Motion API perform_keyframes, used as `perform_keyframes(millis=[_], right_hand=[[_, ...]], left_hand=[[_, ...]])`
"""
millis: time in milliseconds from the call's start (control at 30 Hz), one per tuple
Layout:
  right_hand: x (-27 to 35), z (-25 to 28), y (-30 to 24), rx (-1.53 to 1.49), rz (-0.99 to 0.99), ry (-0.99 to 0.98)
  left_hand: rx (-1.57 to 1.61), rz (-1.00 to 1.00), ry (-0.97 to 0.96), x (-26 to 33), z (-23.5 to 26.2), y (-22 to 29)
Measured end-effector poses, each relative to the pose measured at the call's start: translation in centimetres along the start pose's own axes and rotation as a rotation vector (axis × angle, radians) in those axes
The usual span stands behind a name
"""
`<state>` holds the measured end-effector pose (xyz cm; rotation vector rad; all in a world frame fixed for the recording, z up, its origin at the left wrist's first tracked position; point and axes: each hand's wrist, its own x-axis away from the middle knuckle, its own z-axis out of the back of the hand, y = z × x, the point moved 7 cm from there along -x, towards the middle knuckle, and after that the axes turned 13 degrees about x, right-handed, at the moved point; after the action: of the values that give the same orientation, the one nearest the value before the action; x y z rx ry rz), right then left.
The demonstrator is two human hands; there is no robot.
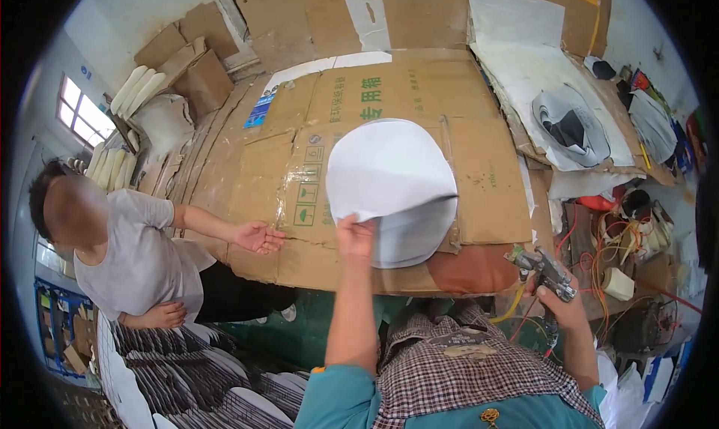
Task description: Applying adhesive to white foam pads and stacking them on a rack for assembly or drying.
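My left hand [355, 236] is closed on the near edge of a rounded white sheet [389, 167] and lifts that edge. Under it shows a light grey rounded piece [412, 234], lying on the cardboard-covered table. A dark line runs along the fold at the right of the sheet. Off the table's front right edge, my right hand [554, 294] grips a metal spray gun [550, 272] with a yellow hose [511, 306] beside it. The gun points to the left, toward the table.
At the left a person [135, 257] stands with one hand [258, 236] over the table edge. Stacked dark and white pieces [195, 369] lie below. On the right are a side table with grey rounded pieces [573, 125], tangled hoses [599, 242] and a white plastic container [619, 285].
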<state>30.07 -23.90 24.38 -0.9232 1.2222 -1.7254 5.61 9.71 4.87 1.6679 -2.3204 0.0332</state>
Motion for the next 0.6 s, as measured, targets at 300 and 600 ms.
perform_keyframes(millis=[300, 600], right_hand=[[2.0, 1.2, -0.4, -0.065, -0.016, -0.022], [4.9, 2.8, -3.4, 0.042, 0.035, 0.014]], left_hand=[[-0.130, -0.350, -0.263, 12.7, -13.8, 16.3], [-0.241, -0.473, -0.287, 17.3, -7.6, 27.3]])
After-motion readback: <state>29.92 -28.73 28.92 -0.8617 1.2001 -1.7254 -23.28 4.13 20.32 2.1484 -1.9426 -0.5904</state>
